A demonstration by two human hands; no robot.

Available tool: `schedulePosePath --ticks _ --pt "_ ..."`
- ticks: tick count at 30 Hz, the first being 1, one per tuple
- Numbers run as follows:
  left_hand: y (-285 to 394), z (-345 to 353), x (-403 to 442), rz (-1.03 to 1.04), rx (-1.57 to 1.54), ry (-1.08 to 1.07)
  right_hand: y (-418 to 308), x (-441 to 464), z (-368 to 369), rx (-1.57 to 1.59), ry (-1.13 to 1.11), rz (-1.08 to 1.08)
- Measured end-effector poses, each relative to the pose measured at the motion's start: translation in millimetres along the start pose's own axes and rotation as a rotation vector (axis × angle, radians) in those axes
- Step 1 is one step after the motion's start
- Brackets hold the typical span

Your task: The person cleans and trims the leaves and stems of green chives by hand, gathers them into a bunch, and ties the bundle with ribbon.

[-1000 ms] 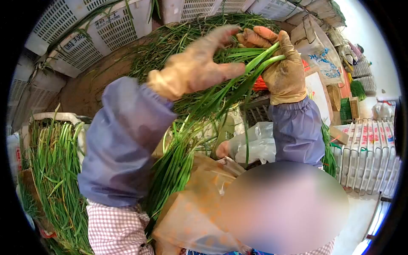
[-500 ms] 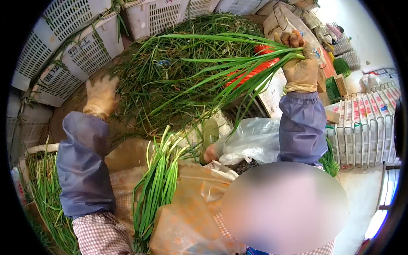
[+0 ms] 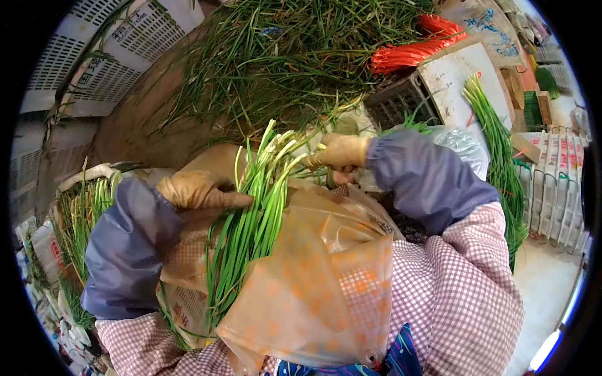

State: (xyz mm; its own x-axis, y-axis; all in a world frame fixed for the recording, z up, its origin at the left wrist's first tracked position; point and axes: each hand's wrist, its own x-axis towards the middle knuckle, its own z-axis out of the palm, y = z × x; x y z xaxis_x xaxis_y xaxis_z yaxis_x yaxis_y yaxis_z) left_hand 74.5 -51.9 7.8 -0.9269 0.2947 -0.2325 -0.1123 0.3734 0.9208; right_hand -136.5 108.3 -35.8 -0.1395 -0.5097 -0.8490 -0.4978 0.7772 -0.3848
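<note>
Both grips at the bundle: left against the stalks, right by the pale ends.

Left grip (image 3: 197, 190): gloved, at the near-left flank of the green bundle (image 3: 266, 203), one finger stretched across the leaves. Underside hidden; cannot tell whether the other fingers close on stalks. Placement probably steadies the loose side.

Right grip (image 3: 343, 152): gloved, fingers bent beside the pale stalk ends. Cannot tell whether a stalk is pinched or only touched. From there it could level or tidy the ends without crushing leaf, by my reading.

Bundle position: lengthwise over the lap, on the translucent apron (image 3: 301, 301) with orange marks. Pale ends point away from the body, leaves toward it. Likely reason: ends exposed to both grips, soft leaves supported by the lap. Ends look uneven; no tie seen on it. Apron and long outer sleeves (image 3: 132, 250) presumably shield the checked clothing from wet and soil.

Surroundings: tangled heap of leaves (image 3: 282, 69) on the floor ahead, within arm's reach. Red strands (image 3: 407, 55) lie at the edge of the white-topped box (image 3: 461, 81), on the right-grip side, handy to reach. A long green bunch (image 3: 498, 135) lies beside that box, pale ends also away from the body. More greens (image 3: 78, 219) stand at far left by the left sleeve, convenient to that side. White slotted crates (image 3: 113, 69) line the far left.
</note>
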Motion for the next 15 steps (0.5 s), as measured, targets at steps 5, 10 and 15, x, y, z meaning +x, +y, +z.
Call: schedulePosePath --ticks 5,10,15 --pt "29.1 32.6 11.3 -0.051 0.270 0.165 1.8 44.7 30.4 0.634 -0.320 -0.344" --pt "44.9 74.2 -19.6 -0.534 -1.107 0.686 -64.5 -3.9 10.4 0.837 -0.029 -0.558" --pt "63.1 92.7 -57.9 -0.117 -1.430 1.043 -93.2 -28.1 -23.4 0.604 0.306 -0.908"
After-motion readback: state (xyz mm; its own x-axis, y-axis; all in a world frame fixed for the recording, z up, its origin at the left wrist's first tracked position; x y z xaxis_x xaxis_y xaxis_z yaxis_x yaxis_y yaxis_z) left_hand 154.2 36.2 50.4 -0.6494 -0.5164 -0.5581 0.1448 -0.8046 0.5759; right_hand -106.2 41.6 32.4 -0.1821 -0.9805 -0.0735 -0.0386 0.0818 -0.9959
